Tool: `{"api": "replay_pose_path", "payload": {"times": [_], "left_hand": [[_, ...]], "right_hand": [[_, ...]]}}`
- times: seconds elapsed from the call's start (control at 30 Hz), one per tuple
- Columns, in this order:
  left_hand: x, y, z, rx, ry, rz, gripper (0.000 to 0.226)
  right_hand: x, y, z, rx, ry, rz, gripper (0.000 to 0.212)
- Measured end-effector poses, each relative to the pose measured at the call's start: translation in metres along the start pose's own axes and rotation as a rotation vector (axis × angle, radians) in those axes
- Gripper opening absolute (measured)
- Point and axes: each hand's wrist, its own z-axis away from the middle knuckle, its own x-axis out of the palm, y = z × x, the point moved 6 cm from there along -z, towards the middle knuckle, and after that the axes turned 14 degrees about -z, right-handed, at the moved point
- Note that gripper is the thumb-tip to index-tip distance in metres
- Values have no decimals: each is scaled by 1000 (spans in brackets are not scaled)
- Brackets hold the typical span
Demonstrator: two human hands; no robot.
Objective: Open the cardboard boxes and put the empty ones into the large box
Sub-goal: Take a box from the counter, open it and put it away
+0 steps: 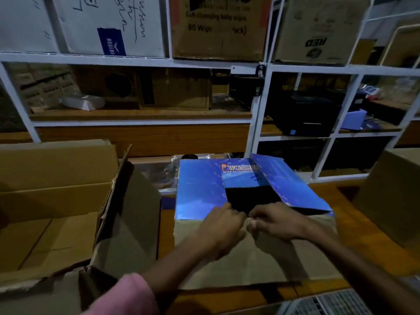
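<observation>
blue box [200, 189] mid-opening at the table's [322, 189] middle, left hand [223, 223] and right hand [276, 220] pinching its near flap, next spread it wide, check inside.

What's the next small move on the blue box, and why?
Probably pull the near flap down toward the body and spread the blue box wider. Both the left hand and the right hand pinch at its near edge, the right flap is already raised, and a dark opening shows. The large box waits open at the left.
</observation>
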Motion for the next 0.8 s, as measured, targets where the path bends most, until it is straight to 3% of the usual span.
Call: {"api": "replay_pose_path", "payload": {"times": [0.13, 0.37, 0.53, 0.67, 0.8], "left_hand": [[14, 1, 3, -48, 248, -69, 31], [27, -1, -5, -135, 372, -112, 40], [21, 5, -6, -199, 378, -96, 23], [11, 30, -20, -121, 416, -65, 16], [14, 43, -27, -83, 404, -72, 12]], "right_hand": [[21, 3, -6, -17, 265, -12, 29], [19, 23, 10, -89, 631, 96, 25], [18, 39, 13, -31, 719, 163, 31], [16, 34, 6, 82, 661, 279, 42], [0, 48, 1, 66, 633, 107, 48]]}}
